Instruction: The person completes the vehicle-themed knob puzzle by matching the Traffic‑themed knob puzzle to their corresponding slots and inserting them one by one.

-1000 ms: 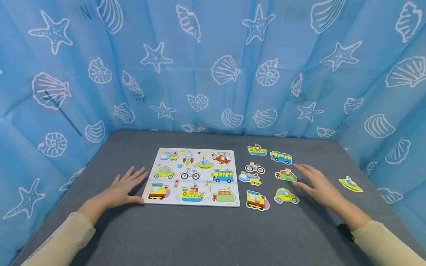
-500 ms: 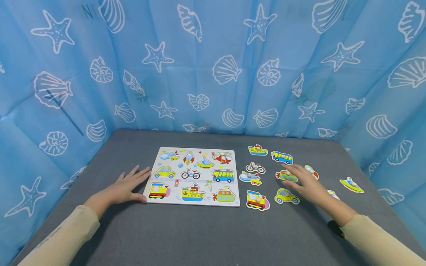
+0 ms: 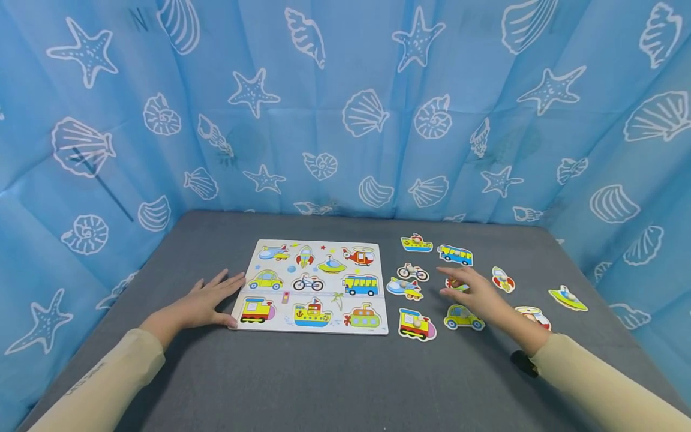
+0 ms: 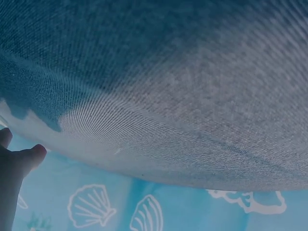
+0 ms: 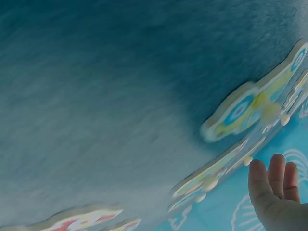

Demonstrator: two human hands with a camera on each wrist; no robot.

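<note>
Touching the near left corner of the board (image 3: 284, 277), the left hand (image 3: 197, 303) spreads its fingers wide. Right of the board, the right hand (image 3: 478, 295) partly hides the submarine piece (image 3: 456, 286), fingers parted from thumb; the train piece (image 3: 415, 326) lies just right of the board.

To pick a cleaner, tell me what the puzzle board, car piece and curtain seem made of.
Puzzle board: probably wood or fibreboard; flat, smooth, printed. Car piece: likely the same, printed, with a pale edge. Curtain: thin printed fabric or plastic, hanging in folds.
</note>
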